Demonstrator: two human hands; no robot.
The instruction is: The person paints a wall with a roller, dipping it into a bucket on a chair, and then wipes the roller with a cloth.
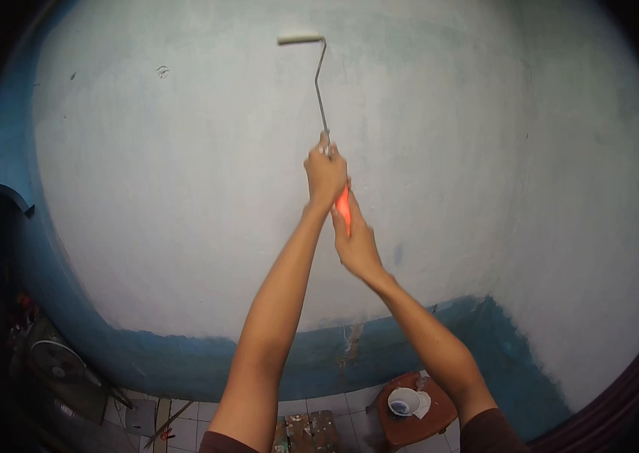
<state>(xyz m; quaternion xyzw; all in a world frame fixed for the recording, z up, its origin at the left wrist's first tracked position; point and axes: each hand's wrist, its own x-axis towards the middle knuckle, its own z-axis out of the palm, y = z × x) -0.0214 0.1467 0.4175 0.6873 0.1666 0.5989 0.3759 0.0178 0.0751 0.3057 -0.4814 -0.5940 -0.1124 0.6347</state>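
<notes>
A paint roller [300, 38] with a pale sleeve and a long bent metal rod is against the upper part of the whitish wall [206, 166]. My left hand [325, 172] is closed around the roller's rod or upper handle, at the middle of the view. Just below and to its right, my right hand [357, 240] wraps the orange handle [344, 211]. Both arms reach up and forward from the bottom edge.
Blue paint [184, 366] borders the white along the wall's bottom and left. Low right, a brown stool [419, 428] bears a white bowl [404, 402]. A paint-spattered wooden piece [310, 432] stands at the bottom middle. A fan [58, 359] is at lower left, a dark curtain [614, 404] at right.
</notes>
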